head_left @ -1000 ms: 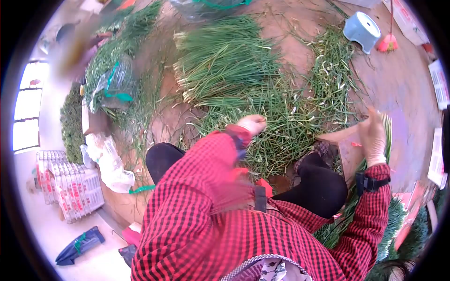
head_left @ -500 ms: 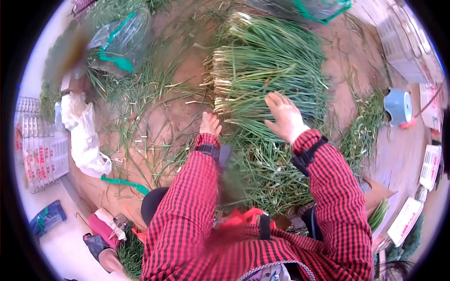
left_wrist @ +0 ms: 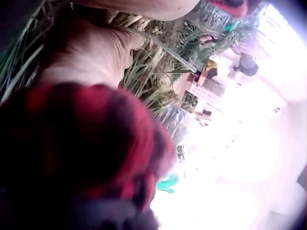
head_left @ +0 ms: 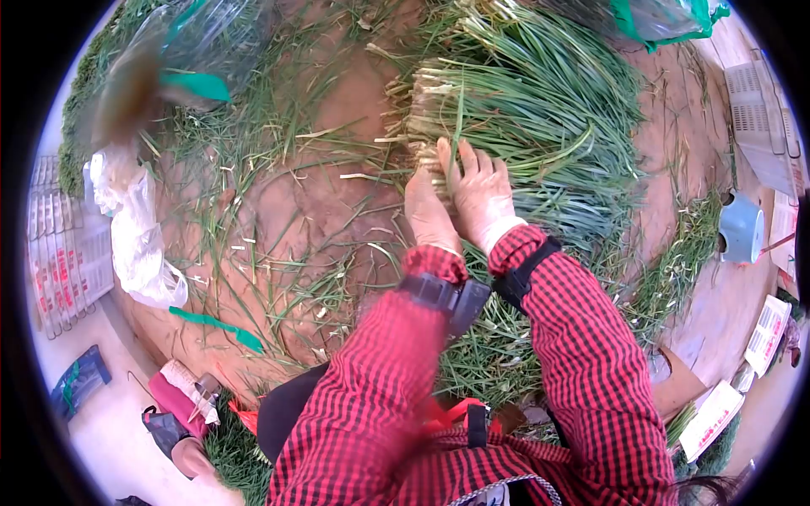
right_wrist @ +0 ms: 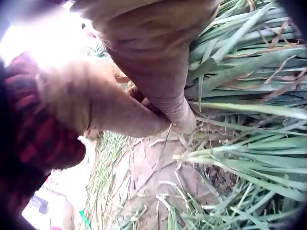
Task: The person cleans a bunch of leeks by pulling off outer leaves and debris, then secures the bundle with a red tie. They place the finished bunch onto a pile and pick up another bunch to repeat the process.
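Note:
A thick pile of garlic chives (head_left: 565,110) lies on the brown floor, with its pale stalk ends toward the left. At the near side of those ends, my left hand (head_left: 429,212) and right hand (head_left: 484,196) are close together. The right fingers bend over the stalks, and one green blade stands between thumb and forefinger. In the left wrist view, the left hand (left_wrist: 93,55) has its fingers bent around the pale stalks. The two hands' fingertips meet low on the bundle in the right wrist view, where the right hand (right_wrist: 153,52) hides part of the stalks.
Loose trimmings are scattered around. A white plastic bag (head_left: 139,236) and a green strip (head_left: 215,327) lie left. A clear bag with a green edge (head_left: 666,21) is at the far right, above a blue stool (head_left: 742,228). Crates (head_left: 67,253) stand at left.
Both hands have swung in from apart and come together at the near stalk ends. The head view has turned, so the pile sits farther up and right.

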Demonstrator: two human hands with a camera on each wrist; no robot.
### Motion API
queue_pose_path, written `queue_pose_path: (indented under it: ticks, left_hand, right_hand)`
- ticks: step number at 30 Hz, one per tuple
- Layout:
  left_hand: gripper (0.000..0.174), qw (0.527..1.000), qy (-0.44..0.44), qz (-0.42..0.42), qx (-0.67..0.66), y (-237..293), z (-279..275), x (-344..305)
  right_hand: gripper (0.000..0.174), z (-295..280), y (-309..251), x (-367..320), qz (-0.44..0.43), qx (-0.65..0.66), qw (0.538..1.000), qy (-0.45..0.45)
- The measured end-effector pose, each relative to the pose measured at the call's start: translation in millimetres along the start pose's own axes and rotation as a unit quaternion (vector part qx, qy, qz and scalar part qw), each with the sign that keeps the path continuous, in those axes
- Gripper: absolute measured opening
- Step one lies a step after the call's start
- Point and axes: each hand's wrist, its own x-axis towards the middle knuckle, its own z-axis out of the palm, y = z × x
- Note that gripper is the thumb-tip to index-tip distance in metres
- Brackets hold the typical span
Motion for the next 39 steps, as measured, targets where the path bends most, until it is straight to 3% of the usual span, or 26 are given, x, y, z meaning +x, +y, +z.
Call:
queue_pose_path:
  ticks: [2,5,6,7,10,11,13,14,16,18,20,22,23,25,27,28,29,30,31,33,35,37,39]
  left_hand:
    - [0.052,1.000,-0.006,0.026,0.018,-4,2,0]
    - [0.057,0.998,0.041,0.048,-0.020,24,9,-31]
    - [0.062,0.997,0.039,0.063,-0.035,17,-3,-26]
    - [0.063,0.997,0.041,0.051,-0.047,13,-10,-23]
    - [0.066,0.996,0.030,0.012,-0.081,4,-24,-21]
    - [0.066,0.996,-0.008,-0.001,-0.092,1,-22,-20]
    - [0.066,0.990,-0.081,-0.028,-0.113,2,-8,-25]
    - [0.068,0.989,-0.096,-0.049,-0.101,5,2,-29]
    - [0.069,0.996,-0.077,0.031,0.029,29,28,-49]
    - [0.070,0.995,-0.055,0.061,0.064,18,9,-38]
    - [0.066,0.998,0.022,-0.026,0.060,-2,-16,-26]
    - [0.063,0.988,0.096,-0.112,0.052,-22,-35,-18]
    - [0.059,0.988,0.132,-0.051,0.055,-37,-44,-15]
    - [0.053,0.974,0.204,0.071,0.062,-53,-49,-24]
    - [0.047,0.977,0.211,0.037,0.006,-50,-74,-22]
    - [0.047,0.978,0.210,0.011,-0.004,-49,-85,-19]
    - [0.049,0.980,0.199,-0.017,-0.011,-58,-92,-24]
    - [0.051,0.981,0.188,-0.045,-0.018,-46,-81,-41]
    - [0.060,0.986,0.139,-0.041,-0.082,-59,-83,-41]
    - [0.066,0.965,0.059,-0.180,-0.181,-65,-84,-30]
    - [0.069,0.966,0.050,-0.184,-0.175,-57,-71,-28]
    - [0.064,0.968,0.007,-0.184,-0.169,-57,-72,-26]
    - [0.054,0.968,-0.068,-0.178,-0.161,-60,-80,-21]
  right_hand:
    - [0.077,-9,8,6,0.023,0.049,0.999,0.005]
    - [0.061,-34,31,6,0.026,0.163,0.984,-0.068]
    - [0.051,-48,39,4,0.054,0.212,0.975,-0.047]
    - [0.049,-53,54,2,0.041,0.336,0.940,-0.034]
    - [0.053,-37,84,-3,0.001,0.495,0.862,0.107]
    - [0.059,-34,91,-7,0.016,0.567,0.820,0.071]
    - [0.061,-32,96,-11,-0.068,0.514,0.850,0.097]
    - [0.062,-32,95,-14,-0.055,0.492,0.865,0.079]
    - [0.064,-39,90,-20,-0.025,0.446,0.894,0.041]
    - [0.065,-29,92,-17,-0.004,0.436,0.894,0.109]
    - [0.064,-32,92,-16,0.018,0.370,0.912,0.176]
    - [0.062,-37,88,-19,0.051,0.451,0.883,0.122]
    - [0.061,-38,85,-22,0.068,0.490,0.864,0.091]
    - [0.060,-30,89,-28,0.125,0.466,0.875,0.045]
    - [0.060,-27,93,-28,0.158,0.464,0.871,0.035]
    - [0.057,-26,92,-28,0.172,0.621,0.764,0.042]
    - [0.054,-27,93,-29,0.137,0.628,0.763,0.068]
    - [0.051,-48,89,-29,0.125,0.629,0.767,0.005]
    - [0.049,-52,82,-32,0.102,0.576,0.810,-0.029]
    - [0.047,-51,70,-40,0.033,0.403,0.913,-0.057]
    - [0.041,-43,51,-41,0.018,0.329,0.929,-0.167]
    - [0.048,-37,36,-45,-0.041,0.162,0.961,-0.222]
    - [0.057,7,31,-60,-0.051,0.137,0.976,-0.164]
